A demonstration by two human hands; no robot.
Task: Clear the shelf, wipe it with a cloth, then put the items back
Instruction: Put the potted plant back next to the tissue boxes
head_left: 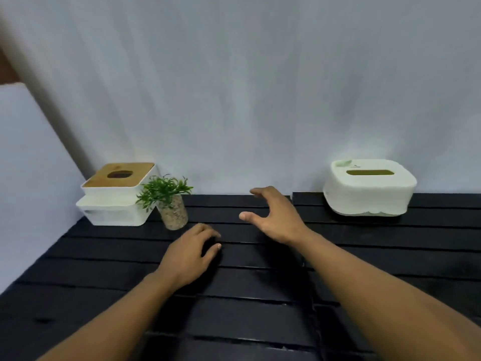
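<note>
Two bare hands out over a dark slatted shelf (104, 277), black boards running left to right, a pale draped cloth backdrop (234, 87) hanging behind.

Left hand (190, 252): palm down, low over the boards near the middle, fingers curled loosely, thumb tip showing at the right. Grip released, nothing in it; whether fingertips touch the wood, cannot tell.

Right hand (273, 217): raised a little farther back and to the right, thumb and fingers spread wide in an open curve. Grip released, empty too.

Three items counted on the shelf, all at the back edge against the backdrop:

One white tissue box with wooden lid (118, 175), round hole in the lid, far left, sitting atop a wider white base (112, 212); whether box and base are one piece or two stacked, cannot tell.

One small potted plant (169, 201), green fronds above a speckled cylindrical pot, upright, just beside the left box on its right, fronds overlapping the box's corner.

One rounded white tissue box (368, 187) with a long slot on top, far right, well apart from the other two.

Both hands between the plant and the rounded box, touching neither. One white panel (26, 178) closing off the left side.
</note>
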